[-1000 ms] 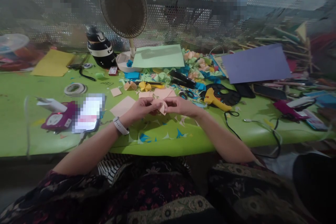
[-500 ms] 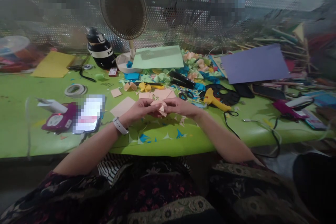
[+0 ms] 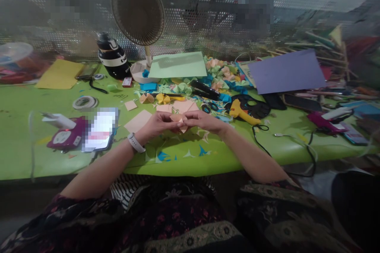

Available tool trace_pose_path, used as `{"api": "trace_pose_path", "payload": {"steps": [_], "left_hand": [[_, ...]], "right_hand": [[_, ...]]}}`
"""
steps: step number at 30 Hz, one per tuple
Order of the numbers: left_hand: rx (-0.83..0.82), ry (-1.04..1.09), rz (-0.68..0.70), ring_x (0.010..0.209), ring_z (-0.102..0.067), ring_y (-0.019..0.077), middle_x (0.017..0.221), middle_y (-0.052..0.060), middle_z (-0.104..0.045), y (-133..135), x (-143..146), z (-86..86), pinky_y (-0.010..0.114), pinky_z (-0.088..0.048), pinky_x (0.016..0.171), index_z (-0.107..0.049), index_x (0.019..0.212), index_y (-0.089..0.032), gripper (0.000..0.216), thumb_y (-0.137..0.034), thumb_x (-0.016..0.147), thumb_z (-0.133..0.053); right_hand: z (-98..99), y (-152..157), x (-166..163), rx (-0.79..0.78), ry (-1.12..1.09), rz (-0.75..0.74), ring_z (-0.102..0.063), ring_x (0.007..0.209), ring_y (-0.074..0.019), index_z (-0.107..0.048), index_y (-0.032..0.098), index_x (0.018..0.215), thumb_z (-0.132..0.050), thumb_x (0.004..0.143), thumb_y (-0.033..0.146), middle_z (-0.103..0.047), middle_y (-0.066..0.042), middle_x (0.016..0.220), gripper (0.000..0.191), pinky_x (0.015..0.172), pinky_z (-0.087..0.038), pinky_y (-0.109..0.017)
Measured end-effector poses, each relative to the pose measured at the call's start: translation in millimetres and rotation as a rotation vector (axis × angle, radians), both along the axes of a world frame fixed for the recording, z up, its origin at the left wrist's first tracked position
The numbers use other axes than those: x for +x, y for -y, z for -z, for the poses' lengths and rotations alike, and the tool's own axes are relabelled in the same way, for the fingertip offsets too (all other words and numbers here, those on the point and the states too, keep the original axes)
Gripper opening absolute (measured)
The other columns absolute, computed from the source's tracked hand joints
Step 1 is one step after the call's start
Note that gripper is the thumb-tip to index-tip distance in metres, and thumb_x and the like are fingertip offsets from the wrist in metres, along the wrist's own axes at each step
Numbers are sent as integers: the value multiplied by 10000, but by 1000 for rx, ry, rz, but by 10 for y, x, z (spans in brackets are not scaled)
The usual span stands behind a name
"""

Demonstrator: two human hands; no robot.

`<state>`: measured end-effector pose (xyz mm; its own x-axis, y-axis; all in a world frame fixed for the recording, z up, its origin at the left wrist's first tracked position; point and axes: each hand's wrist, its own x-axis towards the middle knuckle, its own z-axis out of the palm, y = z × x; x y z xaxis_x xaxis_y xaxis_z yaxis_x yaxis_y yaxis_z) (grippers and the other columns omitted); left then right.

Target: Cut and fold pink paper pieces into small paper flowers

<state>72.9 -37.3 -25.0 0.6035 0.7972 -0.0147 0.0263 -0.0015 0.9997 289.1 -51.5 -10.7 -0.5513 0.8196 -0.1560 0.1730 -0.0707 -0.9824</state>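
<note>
My left hand [image 3: 158,123] and my right hand [image 3: 202,120] meet above the green table [image 3: 26,154], both pinching a small folded peach paper piece [image 3: 180,120] between their fingertips. A white band sits on my left wrist [image 3: 135,142]. Flat peach paper squares [image 3: 138,120] lie just behind the hands, and small paper offcuts [image 3: 190,151] are scattered below them.
A phone [image 3: 101,128] and a magenta device [image 3: 63,138] lie at left, with tape rolls [image 3: 84,102]. A yellow glue gun [image 3: 242,112] and its cable lie at right. A desk fan [image 3: 138,12], a black bottle [image 3: 113,56], green and purple sheets [image 3: 286,72] stand behind.
The peach piece has been folded smaller between my fingertips, and its hanging point now shows less. Both hands stay in the same place.
</note>
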Motion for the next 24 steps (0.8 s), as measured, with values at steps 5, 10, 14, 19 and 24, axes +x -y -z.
{"api": "trace_pose_path", "payload": {"steps": [5, 10, 14, 19, 24], "left_hand": [[5, -93, 0, 579, -684, 151, 689, 93, -755, -1, -14, -11, 267, -581, 615, -770, 778, -117, 463, -565, 681, -842], [0, -121, 43, 574, -669, 145, 678, 96, -745, 12, -11, -29, 259, -560, 595, -762, 791, -110, 472, -572, 710, -821], [-38, -54, 19, 634, -672, 141, 729, 67, -728, 2, -6, -15, 254, -543, 618, -722, 818, -112, 469, -541, 682, -851], [8, 16, -48, 706, -665, 126, 772, 31, -690, -16, 13, 34, 238, -534, 648, -601, 845, -142, 466, -454, 656, -892], [71, 59, -152, 847, -686, 153, 966, 55, -698, -41, 10, 74, 255, -577, 694, -617, 1088, -161, 476, -485, 779, -779]], "right_hand": [[-74, 17, 41, 102, 24, 110, -675, 947, -178, -746, 168, 1013, -734, 761, 278, -750, -56, 1032, 276, 894, -546, -343], [-16, 12, 27, 250, 54, 154, -666, 871, -170, -748, 165, 956, -725, 772, 353, -748, -47, 945, 264, 827, -530, -326], [71, -11, -4, 370, 93, 254, -622, 724, -149, -738, 165, 854, -717, 767, 405, -718, -33, 809, 256, 702, -510, -303], [127, 5, -72, 456, 95, 403, -600, 652, -149, -715, 189, 848, -686, 794, 441, -696, -28, 754, 259, 639, -514, -312], [148, 56, -155, 329, 9, 397, -662, 653, -169, -648, 191, 826, -707, 765, 425, -710, -40, 746, 248, 677, -573, -346]]}}
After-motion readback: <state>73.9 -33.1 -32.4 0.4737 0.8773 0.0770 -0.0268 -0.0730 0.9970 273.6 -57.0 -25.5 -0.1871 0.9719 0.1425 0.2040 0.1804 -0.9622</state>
